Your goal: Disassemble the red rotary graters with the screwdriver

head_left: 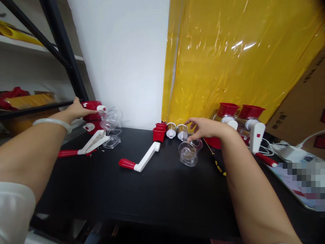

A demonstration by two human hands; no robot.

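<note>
At the back left, my left hand (77, 110) has its fingers around a red base part (93, 105) with a white knob, beside clear plastic housings (111, 120). My right hand (200, 129) reaches over the table's middle right, thumb and fingers curved at the rim of a clear plastic housing (189, 152). Behind it stand two white-ended grater drums (171, 130) and red hoppers (158, 133). A white crank with a red handle (146, 158) lies in the middle; more cranks (93, 144) lie at the left.
Two assembled red and white graters (251, 118) stand at the back right. A screwdriver (217, 164), a white charger with cables (294, 152) and a flat tray-like item (291, 183) are on the right. A black metal shelf frame (64, 51) rises at the left.
</note>
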